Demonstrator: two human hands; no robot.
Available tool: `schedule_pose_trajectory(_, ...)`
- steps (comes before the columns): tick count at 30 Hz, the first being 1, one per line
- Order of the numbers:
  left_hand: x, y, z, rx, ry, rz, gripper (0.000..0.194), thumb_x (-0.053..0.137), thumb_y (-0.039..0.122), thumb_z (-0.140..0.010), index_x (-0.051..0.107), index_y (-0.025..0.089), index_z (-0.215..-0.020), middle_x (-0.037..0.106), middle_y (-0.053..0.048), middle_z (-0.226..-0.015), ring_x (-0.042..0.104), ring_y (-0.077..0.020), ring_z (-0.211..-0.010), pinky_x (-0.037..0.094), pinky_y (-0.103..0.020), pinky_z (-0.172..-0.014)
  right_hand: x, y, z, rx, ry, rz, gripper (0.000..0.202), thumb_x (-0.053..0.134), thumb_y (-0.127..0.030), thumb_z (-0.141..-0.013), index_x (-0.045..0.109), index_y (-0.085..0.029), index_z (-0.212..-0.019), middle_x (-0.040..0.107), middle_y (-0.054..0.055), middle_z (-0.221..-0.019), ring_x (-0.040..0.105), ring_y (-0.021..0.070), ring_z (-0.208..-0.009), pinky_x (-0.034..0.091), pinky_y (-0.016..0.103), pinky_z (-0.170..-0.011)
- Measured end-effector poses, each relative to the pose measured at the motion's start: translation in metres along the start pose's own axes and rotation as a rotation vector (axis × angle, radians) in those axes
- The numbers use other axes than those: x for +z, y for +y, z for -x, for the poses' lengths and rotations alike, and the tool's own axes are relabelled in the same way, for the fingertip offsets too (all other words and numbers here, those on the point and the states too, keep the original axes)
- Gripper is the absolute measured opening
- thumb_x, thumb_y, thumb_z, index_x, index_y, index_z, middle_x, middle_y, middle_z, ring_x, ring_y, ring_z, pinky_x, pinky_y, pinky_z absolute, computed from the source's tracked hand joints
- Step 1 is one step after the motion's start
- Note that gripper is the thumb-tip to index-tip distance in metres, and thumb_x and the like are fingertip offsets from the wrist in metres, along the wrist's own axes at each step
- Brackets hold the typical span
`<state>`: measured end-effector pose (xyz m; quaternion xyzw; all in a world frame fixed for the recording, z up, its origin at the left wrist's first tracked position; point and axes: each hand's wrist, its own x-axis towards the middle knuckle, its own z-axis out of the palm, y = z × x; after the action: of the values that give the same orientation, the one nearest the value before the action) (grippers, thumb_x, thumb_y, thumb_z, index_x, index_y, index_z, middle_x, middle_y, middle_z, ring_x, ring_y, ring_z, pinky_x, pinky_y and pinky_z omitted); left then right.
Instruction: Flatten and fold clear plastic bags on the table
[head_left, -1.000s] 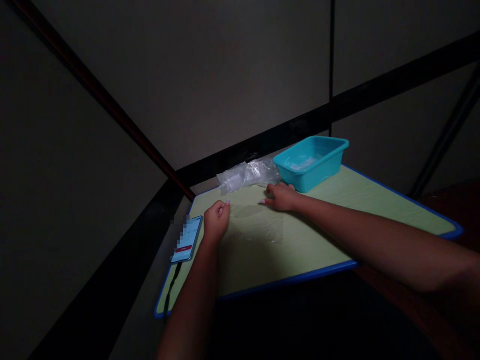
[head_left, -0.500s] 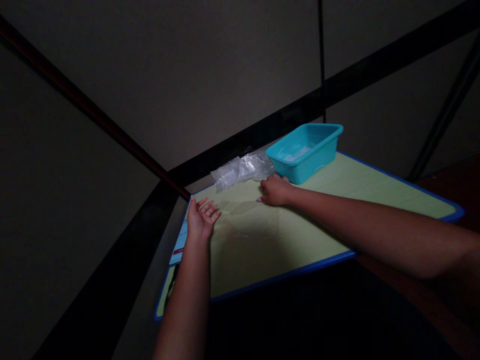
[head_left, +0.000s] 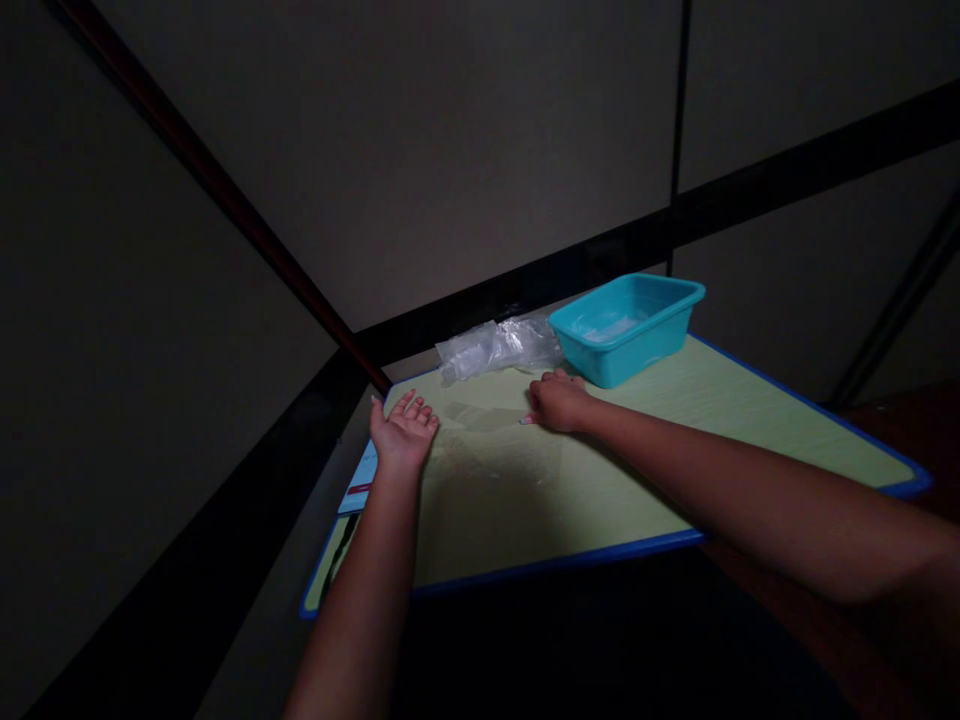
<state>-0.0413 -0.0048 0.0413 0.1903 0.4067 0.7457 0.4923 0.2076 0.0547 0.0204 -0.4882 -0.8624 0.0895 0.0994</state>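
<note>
My left hand is palm up with its fingers apart and nothing in it, over the left side of the pale green table. A thin clear plastic sheet lies flat between my hands, hard to make out against the tabletop. My right hand rests at its upper right, fingers curled; what they hold, if anything, is hidden. Just beyond my right hand are a turquoise basin and a crumpled heap of clear plastic.
A light blue printed item lies at the table's left edge, partly behind my left forearm, with a dark strap-like thing below it. The table has a blue rim, and a wall rises behind its far side.
The view has shifted, so the table and basin sit a little lower and further right. My left hand has turned its palm further up and spread its thumb. My right hand stays near the basin.
</note>
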Motion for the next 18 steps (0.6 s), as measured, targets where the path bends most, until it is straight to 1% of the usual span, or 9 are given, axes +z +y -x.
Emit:
schedule_pose_trajectory(3, 0.001, -0.001, 0.003, -0.07, -0.067, 0.061, 0.056, 0.028, 0.063, -0.083, 0.058, 0.017, -0.085, 0.053, -0.007, -0.079, 0.051, -0.0166, -0.06, 0.043, -0.029, -0.051, 0.001, 0.0, -0.001, -0.001, -0.007, -0.005, 0.033, 0.059, -0.042, -0.078, 0.064, -0.018, -0.099, 0.056, 0.017, -0.113, 0.045, 0.0341, -0.109, 0.04, 0.046, -0.084)
schedule_pose_trajectory(5, 0.001, -0.002, 0.004, -0.084, -0.076, 0.076, 0.055, 0.027, 0.063, -0.083, 0.057, 0.017, -0.086, 0.053, -0.007, -0.078, 0.051, -0.0165, -0.059, 0.042, -0.029, -0.051, 0.001, 0.001, -0.001, 0.002, -0.011, -0.006, 0.031, 0.058, -0.04, -0.079, 0.064, -0.018, -0.1, 0.056, 0.018, -0.114, 0.046, 0.0341, -0.109, 0.041, 0.045, -0.083)
schedule_pose_trajectory(9, 0.002, 0.0, 0.004, -0.067, -0.081, 0.057, 0.055, 0.027, 0.062, -0.083, 0.057, 0.016, -0.086, 0.054, -0.007, -0.076, 0.051, -0.0163, -0.057, 0.042, -0.029, -0.05, 0.001, 0.003, -0.003, 0.01, -0.009, 0.001, 0.03, 0.056, -0.038, -0.08, 0.064, -0.017, -0.101, 0.055, 0.019, -0.114, 0.046, 0.0346, -0.108, 0.041, 0.046, -0.082)
schedule_pose_trajectory(12, 0.002, -0.002, 0.002, -0.027, -0.117, -0.038, 0.056, 0.026, 0.063, -0.084, 0.057, 0.016, -0.083, 0.055, -0.006, -0.074, 0.052, -0.0164, -0.057, 0.041, -0.028, -0.05, 0.003, 0.005, -0.004, 0.007, 0.0, -0.003, 0.029, 0.055, -0.038, -0.08, 0.064, -0.017, -0.099, 0.056, 0.018, -0.113, 0.046, 0.0346, -0.107, 0.041, 0.047, -0.081)
schedule_pose_trajectory(14, 0.003, -0.007, 0.001, 0.042, -0.156, -0.213, 0.053, 0.032, 0.064, -0.082, 0.058, 0.017, -0.079, 0.054, -0.005, -0.072, 0.051, -0.0162, -0.057, 0.041, -0.027, -0.05, 0.004, 0.006, -0.005, 0.004, 0.01, -0.006, 0.029, 0.055, -0.038, -0.08, 0.063, -0.018, -0.099, 0.056, 0.018, -0.112, 0.046, 0.0345, -0.107, 0.041, 0.046, -0.08)
schedule_pose_trajectory(15, 0.004, -0.012, 0.001, 0.108, -0.171, -0.337, 0.048, 0.041, 0.062, -0.08, 0.059, 0.018, -0.077, 0.054, -0.004, -0.072, 0.052, -0.0163, -0.059, 0.041, -0.026, -0.052, 0.004, 0.007, -0.005, 0.003, 0.016, -0.009, 0.029, 0.056, -0.038, -0.08, 0.063, -0.019, -0.099, 0.056, 0.018, -0.111, 0.046, 0.0343, -0.106, 0.041, 0.046, -0.079)
schedule_pose_trajectory(16, 0.004, -0.018, 0.002, 0.194, -0.19, -0.478, 0.041, 0.051, 0.059, -0.077, 0.06, 0.019, -0.075, 0.055, -0.004, -0.073, 0.053, -0.0169, -0.064, 0.042, -0.026, -0.056, 0.005, 0.008, -0.006, 0.003, 0.021, -0.013, 0.028, 0.056, -0.038, -0.08, 0.064, -0.019, -0.098, 0.056, 0.017, -0.111, 0.046, 0.0341, -0.106, 0.041, 0.046, -0.079)
schedule_pose_trajectory(17, 0.005, -0.024, 0.003, 0.305, -0.203, -0.625, 0.032, 0.062, 0.052, -0.073, 0.061, 0.019, -0.072, 0.056, -0.004, -0.074, 0.054, -0.0181, -0.071, 0.043, -0.027, -0.062, 0.005, 0.009, -0.006, 0.007, 0.026, -0.018, 0.027, 0.056, -0.038, -0.079, 0.064, -0.02, -0.098, 0.056, 0.017, -0.11, 0.046, 0.0339, -0.106, 0.041, 0.045, -0.079)
schedule_pose_trajectory(18, 0.005, -0.03, 0.004, 0.426, -0.247, -0.763, 0.024, 0.072, 0.042, -0.066, 0.062, 0.021, -0.071, 0.058, -0.005, -0.079, 0.054, -0.02, -0.082, 0.044, -0.028, -0.071, 0.005, 0.01, -0.007, 0.013, 0.031, -0.022, 0.026, 0.056, -0.038, -0.079, 0.064, -0.021, -0.098, 0.056, 0.016, -0.11, 0.046, 0.0336, -0.106, 0.04, 0.045, -0.079)
